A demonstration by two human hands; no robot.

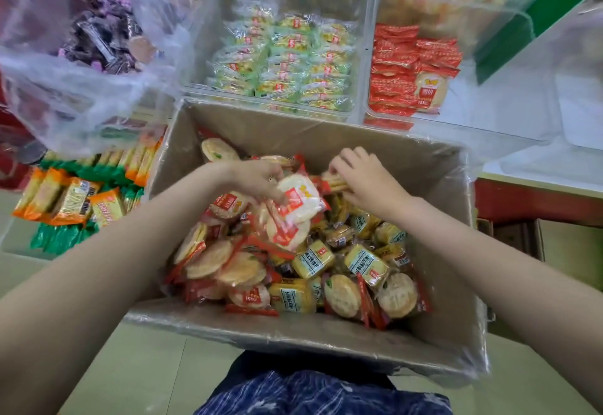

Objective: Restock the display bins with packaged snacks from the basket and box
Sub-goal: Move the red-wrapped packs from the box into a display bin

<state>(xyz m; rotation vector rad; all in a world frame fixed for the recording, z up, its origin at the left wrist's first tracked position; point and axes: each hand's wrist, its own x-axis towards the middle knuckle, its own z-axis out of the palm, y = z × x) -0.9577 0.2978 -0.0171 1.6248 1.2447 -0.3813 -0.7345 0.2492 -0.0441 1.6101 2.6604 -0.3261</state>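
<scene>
Head view: both hands reach into the cardboard box (440, 186) at frame centre. Left hand (261, 179) grips red-and-white cracker packets (298, 199); right hand (365, 179) pinches another packet (332, 181). Clear display bins (368, 55) sit above; a plastic bag (81, 55) hangs upper left.
</scene>
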